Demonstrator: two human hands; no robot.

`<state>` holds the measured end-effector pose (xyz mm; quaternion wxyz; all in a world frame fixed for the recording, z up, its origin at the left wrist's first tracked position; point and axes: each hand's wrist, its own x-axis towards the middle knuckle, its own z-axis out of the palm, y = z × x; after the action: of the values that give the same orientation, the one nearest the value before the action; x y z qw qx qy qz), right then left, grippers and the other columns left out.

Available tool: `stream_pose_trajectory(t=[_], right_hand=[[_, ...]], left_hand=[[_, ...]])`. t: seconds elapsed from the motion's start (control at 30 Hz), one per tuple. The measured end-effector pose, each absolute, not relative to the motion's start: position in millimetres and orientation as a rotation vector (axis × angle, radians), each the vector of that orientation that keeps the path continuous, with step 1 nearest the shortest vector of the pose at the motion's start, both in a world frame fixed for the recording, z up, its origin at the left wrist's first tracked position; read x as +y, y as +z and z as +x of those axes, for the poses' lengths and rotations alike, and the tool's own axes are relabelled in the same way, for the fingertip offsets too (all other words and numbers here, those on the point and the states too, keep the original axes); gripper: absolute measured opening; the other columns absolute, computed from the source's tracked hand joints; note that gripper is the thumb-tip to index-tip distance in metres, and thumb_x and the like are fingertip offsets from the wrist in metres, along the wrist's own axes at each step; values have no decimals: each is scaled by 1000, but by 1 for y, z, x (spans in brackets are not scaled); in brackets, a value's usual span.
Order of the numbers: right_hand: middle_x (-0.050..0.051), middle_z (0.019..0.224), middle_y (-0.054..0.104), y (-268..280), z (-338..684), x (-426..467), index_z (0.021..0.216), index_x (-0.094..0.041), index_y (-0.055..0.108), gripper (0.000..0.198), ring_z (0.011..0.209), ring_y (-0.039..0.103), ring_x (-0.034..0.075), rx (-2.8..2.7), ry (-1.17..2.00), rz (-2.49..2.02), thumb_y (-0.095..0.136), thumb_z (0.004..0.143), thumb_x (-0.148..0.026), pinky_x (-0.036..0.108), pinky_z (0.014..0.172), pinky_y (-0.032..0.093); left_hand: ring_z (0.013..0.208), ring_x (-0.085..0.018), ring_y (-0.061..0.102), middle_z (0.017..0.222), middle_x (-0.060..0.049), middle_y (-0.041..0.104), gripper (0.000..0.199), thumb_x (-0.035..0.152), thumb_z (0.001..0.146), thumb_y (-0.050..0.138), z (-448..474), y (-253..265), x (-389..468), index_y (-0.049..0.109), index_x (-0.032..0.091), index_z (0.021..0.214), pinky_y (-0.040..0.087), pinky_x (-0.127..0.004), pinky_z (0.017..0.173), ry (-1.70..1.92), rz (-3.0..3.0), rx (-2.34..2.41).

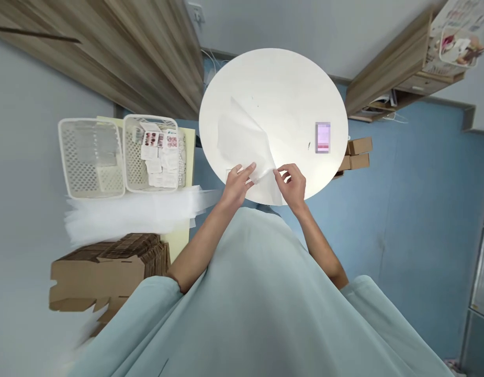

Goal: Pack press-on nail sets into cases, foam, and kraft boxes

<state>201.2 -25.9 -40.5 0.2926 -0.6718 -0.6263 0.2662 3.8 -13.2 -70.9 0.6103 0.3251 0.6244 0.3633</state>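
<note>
Pixelated device (323,137) near right edge of tabletop (292,78). Right hand (292,186) pinches translucent sheet (244,139) at near edge; left hand (237,186): grip unclear.

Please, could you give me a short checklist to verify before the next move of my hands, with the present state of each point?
1. Right hand has the thin, white, translucent sheet: ok, it pinches it near an edge.
2. Left hand has a firm grip on the sheet: cannot tell; it is at the sheet, but the contact is unclear.
3. Sheet lies fully flat: not ok, it is bent near the hands.
4. Small, rectangular, pink-and-purple item is apart from the sheet: ok, it lies on the right side of the round white table.
</note>
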Motion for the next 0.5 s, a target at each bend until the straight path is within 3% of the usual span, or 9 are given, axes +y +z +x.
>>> stream_pose_trajectory(t=[0.13,0.3,0.4,0.5], right_hand=[[9,113,74,-59,230,-33,105,-25,70,44,81,70,19,-1680,727,-1871,45,116,-60,35,73,58],[10,121,74,-84,252,-32,112,-25,72,38,96,72,23,-1707,836,-1964,46,117,-52,36,79,60],[13,132,73,-106,261,-23,121,-23,73,35,116,72,27,-1746,903,-1975,46,116,-45,39,87,63],[18,153,67,-132,270,-12,138,-21,72,37,142,62,32,-1831,971,-1999,50,114,-38,47,106,62]], left_hand=[[137,-34,72,153,-20,69,77,34,95,82,38,-91,11,52,24,165,65,-50,107,810,723,1427],[122,-32,76,148,-18,72,66,24,86,78,59,-121,41,66,21,151,69,-46,95,794,950,1519],[107,-28,77,147,-17,72,63,20,84,75,65,-144,55,69,20,147,69,-44,91,773,1008,1585],[104,-27,77,142,-15,74,63,16,81,74,67,-169,69,71,19,143,68,-45,93,725,1017,1664]])
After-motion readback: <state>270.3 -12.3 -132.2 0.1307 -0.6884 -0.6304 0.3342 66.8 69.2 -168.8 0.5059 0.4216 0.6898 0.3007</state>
